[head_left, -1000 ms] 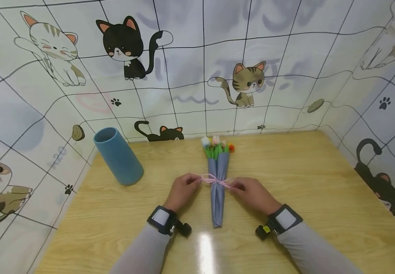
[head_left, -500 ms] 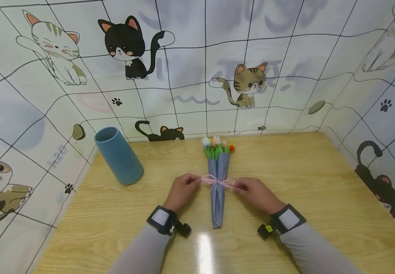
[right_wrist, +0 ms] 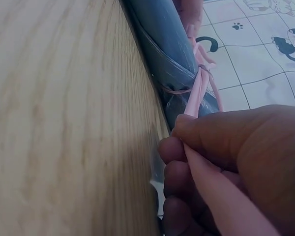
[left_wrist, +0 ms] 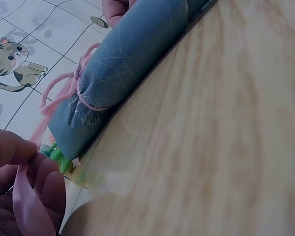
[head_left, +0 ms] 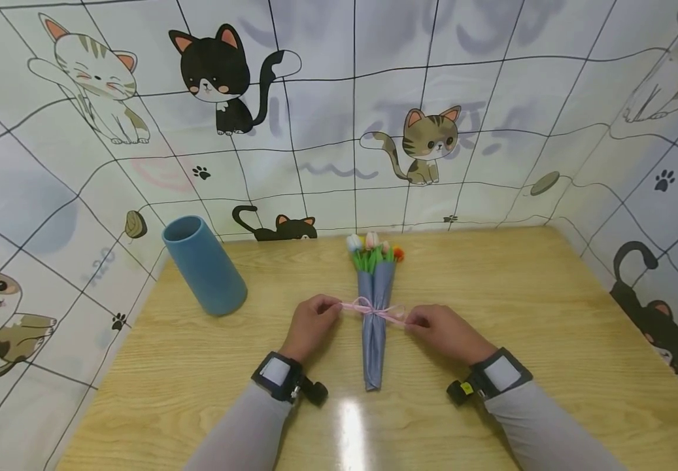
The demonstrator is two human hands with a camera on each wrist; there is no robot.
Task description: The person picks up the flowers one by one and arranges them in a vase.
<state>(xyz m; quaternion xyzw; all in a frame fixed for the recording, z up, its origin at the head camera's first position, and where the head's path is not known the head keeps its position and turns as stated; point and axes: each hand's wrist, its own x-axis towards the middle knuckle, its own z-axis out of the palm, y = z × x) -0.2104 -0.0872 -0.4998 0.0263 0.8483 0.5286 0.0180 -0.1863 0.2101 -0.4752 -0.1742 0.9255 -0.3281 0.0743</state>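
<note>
A bouquet of tulips (head_left: 372, 243) in blue-grey wrapping (head_left: 374, 353) lies on the table, blooms toward the back wall. Around its middle a pink ribbon (head_left: 372, 311) is tied in a bow with loops. My left hand (head_left: 312, 327) pinches one ribbon end between thumb and fingers, left of the bouquet. On the other side my right hand (head_left: 446, 333) pinches the opposite end. Both wrist views show the ribbon (left_wrist: 27, 196) running from the knot through the fingertips and past the palm. Neither hand appears to touch the wrapping.
A blue cylindrical vase (head_left: 206, 268) stands at the left of the wooden table (head_left: 509, 281). Behind and beside the table are white walls (head_left: 327, 98) with cat drawings and grid lines.
My right hand has moved outward to the right, and its ribbon end now spans a longer stretch. The left hand has shifted slightly left. The bouquet stays in place.
</note>
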